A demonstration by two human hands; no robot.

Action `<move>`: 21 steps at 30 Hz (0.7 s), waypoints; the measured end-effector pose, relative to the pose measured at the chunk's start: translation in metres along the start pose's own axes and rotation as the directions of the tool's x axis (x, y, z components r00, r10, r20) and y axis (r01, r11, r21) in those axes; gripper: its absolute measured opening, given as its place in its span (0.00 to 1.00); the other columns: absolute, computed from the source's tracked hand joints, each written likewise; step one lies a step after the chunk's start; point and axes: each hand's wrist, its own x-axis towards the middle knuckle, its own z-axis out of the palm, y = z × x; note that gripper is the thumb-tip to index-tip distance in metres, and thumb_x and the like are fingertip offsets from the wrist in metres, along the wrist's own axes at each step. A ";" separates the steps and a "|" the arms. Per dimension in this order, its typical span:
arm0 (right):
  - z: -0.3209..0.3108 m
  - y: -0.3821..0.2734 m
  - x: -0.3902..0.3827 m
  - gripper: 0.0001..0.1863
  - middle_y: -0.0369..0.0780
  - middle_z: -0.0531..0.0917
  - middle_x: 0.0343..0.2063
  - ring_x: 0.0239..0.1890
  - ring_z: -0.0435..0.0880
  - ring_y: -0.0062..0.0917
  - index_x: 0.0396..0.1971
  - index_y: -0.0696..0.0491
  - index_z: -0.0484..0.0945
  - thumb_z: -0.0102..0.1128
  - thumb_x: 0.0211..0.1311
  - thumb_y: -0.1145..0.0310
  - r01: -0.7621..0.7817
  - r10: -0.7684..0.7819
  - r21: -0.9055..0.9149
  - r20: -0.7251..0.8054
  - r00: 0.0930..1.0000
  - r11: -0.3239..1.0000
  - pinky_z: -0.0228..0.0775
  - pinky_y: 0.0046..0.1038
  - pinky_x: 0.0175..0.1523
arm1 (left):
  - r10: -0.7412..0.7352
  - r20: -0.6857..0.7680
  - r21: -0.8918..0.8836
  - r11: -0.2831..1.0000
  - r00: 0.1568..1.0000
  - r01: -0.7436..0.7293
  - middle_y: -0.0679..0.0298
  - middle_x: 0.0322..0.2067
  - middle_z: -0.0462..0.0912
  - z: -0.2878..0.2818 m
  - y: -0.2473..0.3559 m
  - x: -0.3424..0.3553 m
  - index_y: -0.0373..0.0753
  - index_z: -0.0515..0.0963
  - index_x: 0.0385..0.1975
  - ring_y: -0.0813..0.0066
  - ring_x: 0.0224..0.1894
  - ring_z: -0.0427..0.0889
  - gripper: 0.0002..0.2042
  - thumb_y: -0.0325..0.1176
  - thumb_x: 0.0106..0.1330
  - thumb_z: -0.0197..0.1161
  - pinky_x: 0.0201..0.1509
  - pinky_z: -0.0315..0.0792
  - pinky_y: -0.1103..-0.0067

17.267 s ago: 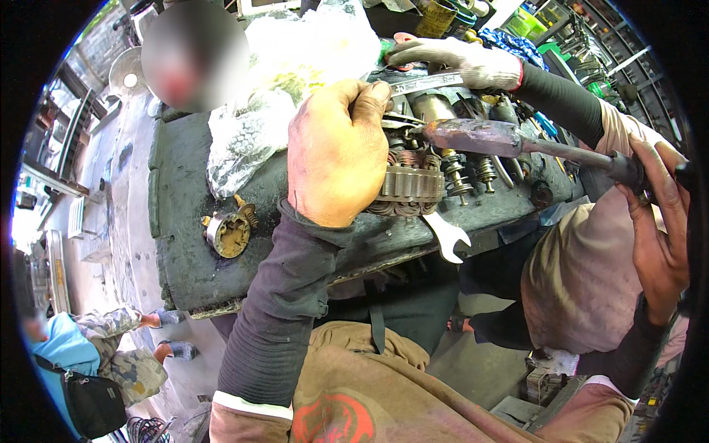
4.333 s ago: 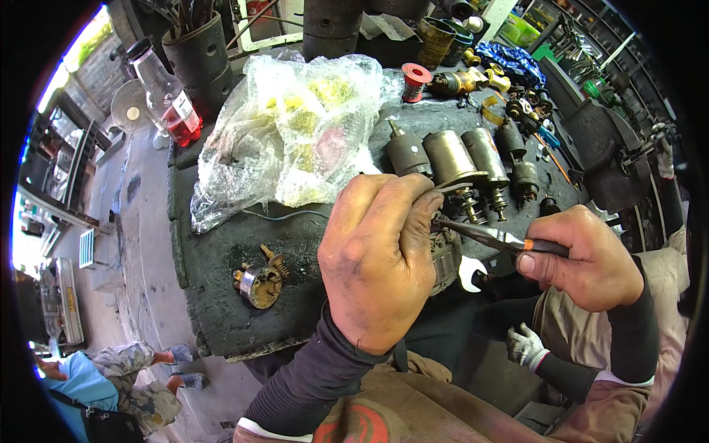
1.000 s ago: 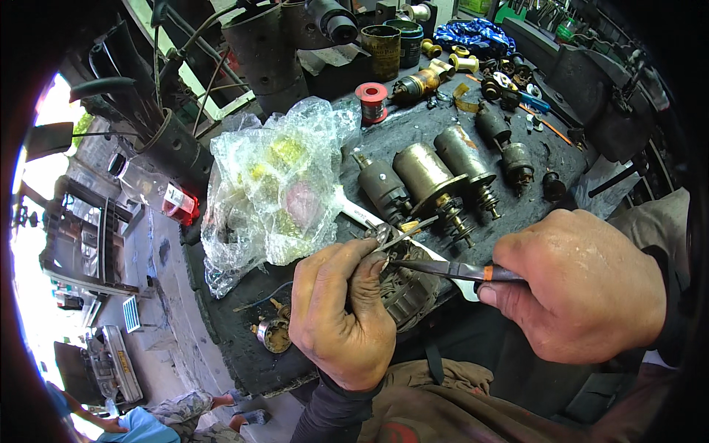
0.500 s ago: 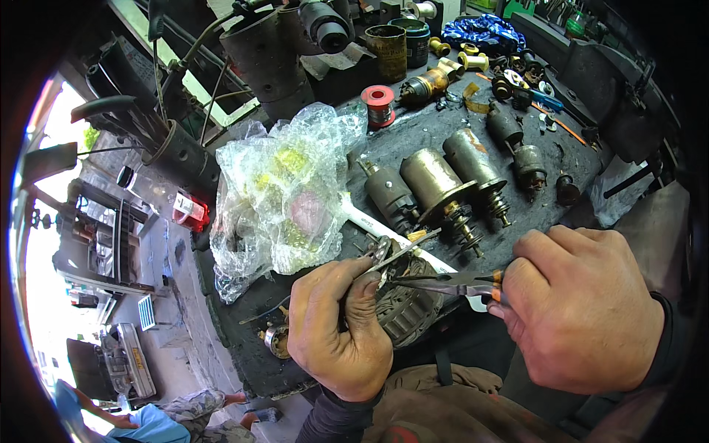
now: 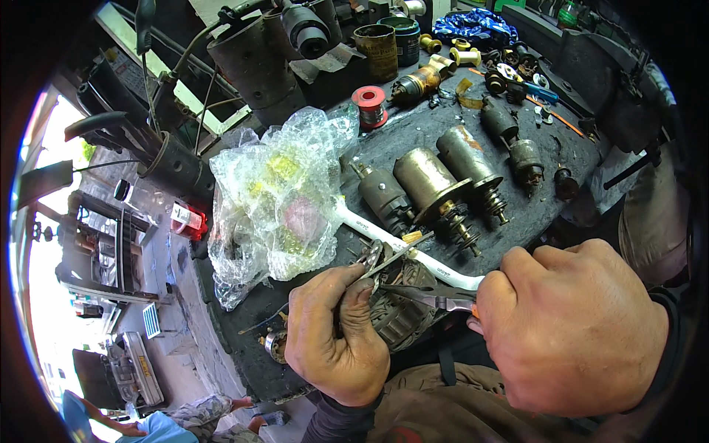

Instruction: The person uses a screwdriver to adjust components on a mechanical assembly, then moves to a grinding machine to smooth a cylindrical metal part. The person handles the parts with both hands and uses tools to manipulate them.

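The left hand [image 5: 336,336] gripped a grimy motor part [image 5: 399,310] at the near edge of the black desk [image 5: 436,133], its fingers [image 5: 358,295] clenched around it. The right hand [image 5: 572,325], fingers clenched, pressed pliers [image 5: 428,297] against that part, just beside a white wrench [image 5: 413,251] and a crumpled plastic bag [image 5: 277,199].

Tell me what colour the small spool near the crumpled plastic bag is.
The spool is red, wound with silvery wire; the head view shows it.
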 end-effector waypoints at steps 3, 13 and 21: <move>-0.007 0.000 0.003 0.13 0.40 0.79 0.20 0.19 0.82 0.32 0.23 0.56 0.76 0.69 0.57 0.65 -0.018 0.016 0.031 0.057 0.998 0.999 0.69 0.36 0.21 | 0.006 0.003 0.011 1.000 1.000 -0.006 0.56 0.35 0.88 -0.001 -0.001 0.000 0.32 0.85 0.39 0.63 0.37 0.85 0.06 0.24 0.65 0.72 0.45 0.78 0.74; -0.006 0.012 -0.002 0.12 0.43 0.78 0.23 0.26 0.82 0.42 0.27 0.57 0.77 0.67 0.61 0.64 -0.096 0.079 0.247 0.077 0.994 0.964 0.73 0.41 0.28 | -0.009 -0.022 -0.037 0.999 1.000 0.008 0.55 0.35 0.87 0.002 -0.005 0.000 0.32 0.85 0.40 0.64 0.37 0.85 0.06 0.24 0.66 0.71 0.44 0.78 0.75; 0.104 0.115 0.014 0.11 0.48 0.80 0.33 0.38 0.82 0.47 0.34 0.56 0.75 0.60 0.70 0.63 -0.379 0.375 0.099 -0.498 0.782 0.920 0.74 0.48 0.42 | -0.074 -0.056 -0.160 0.985 0.996 0.065 0.57 0.38 0.84 0.005 -0.002 -0.004 0.28 0.80 0.44 0.74 0.38 0.83 0.07 0.25 0.73 0.65 0.46 0.77 0.80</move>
